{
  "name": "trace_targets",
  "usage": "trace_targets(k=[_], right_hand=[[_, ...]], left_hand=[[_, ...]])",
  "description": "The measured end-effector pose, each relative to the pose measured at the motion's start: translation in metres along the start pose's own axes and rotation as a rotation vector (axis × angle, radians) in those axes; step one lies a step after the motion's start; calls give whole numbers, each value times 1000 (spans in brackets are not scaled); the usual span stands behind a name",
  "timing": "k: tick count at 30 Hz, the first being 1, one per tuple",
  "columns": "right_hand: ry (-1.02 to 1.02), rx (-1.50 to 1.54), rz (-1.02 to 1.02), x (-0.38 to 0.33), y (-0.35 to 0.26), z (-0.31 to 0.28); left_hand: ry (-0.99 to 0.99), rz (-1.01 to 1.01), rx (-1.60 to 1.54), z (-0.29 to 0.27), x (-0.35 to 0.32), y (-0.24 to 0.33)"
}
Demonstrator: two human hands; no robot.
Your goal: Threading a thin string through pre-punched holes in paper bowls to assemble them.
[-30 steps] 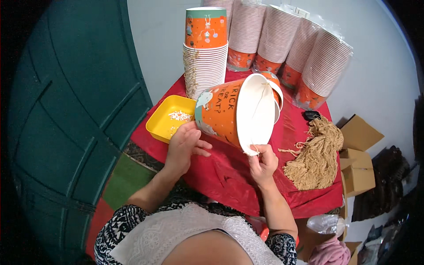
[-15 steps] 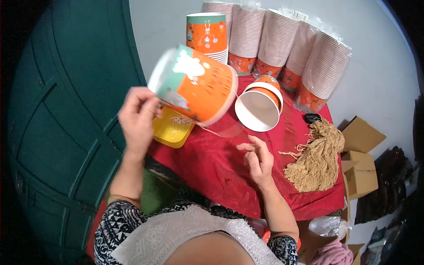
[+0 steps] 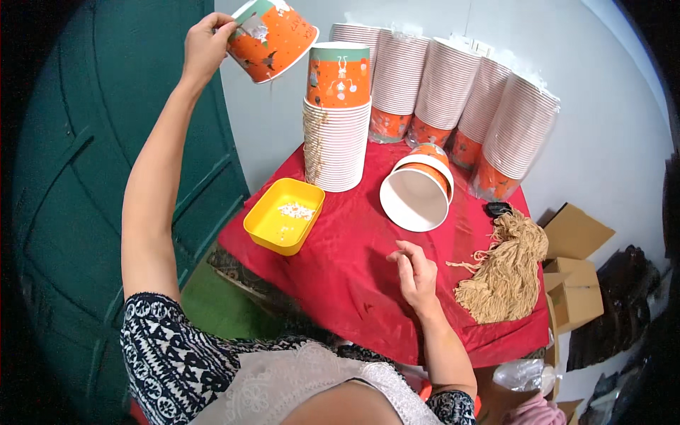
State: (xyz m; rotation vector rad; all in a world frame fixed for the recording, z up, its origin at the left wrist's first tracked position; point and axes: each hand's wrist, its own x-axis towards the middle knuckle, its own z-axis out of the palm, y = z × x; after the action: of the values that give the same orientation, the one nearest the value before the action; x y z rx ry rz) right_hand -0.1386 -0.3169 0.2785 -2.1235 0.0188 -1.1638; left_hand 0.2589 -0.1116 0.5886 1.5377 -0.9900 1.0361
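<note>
My left hand [image 3: 206,44] is raised high at the upper left and grips an orange paper bucket [image 3: 273,37] by its rim, just left of the top of a tall stack of nested buckets [image 3: 337,124]. My right hand [image 3: 414,273] hovers low over the red tablecloth [image 3: 347,269], fingers loosely curled and holding nothing I can make out. A short pile of buckets [image 3: 417,193] lies on its side beyond that hand, white inside facing me. A bundle of tan twine [image 3: 506,269] lies to the right of my right hand.
A yellow tray [image 3: 283,216] with small white bits sits at the table's left edge. Wrapped stacks of buckets [image 3: 482,106] lean on the white wall behind. A green door [image 3: 64,177] is at the left. Cardboard boxes [image 3: 577,276] stand at the right.
My left hand has lifted the orange bucket from the table up and left to beside the tall stack's top. My right hand let go of it and dropped toward the cloth.
</note>
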Motion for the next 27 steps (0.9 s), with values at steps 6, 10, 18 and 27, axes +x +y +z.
trace_targets(k=[6,10,18,27], right_hand=[[16,-55,8,0,3,-3],[-4,-47,33,4,1,-3],[-2,-101,47,6,3,-9],[-38,-113,112,6,8,-7]], left_hand=[[-61,-46,-106,53,23,0],[-164,25,-107,72,42,-12],[-282,62,-216,109,52,6],[-398,116,-120,140,41,0]])
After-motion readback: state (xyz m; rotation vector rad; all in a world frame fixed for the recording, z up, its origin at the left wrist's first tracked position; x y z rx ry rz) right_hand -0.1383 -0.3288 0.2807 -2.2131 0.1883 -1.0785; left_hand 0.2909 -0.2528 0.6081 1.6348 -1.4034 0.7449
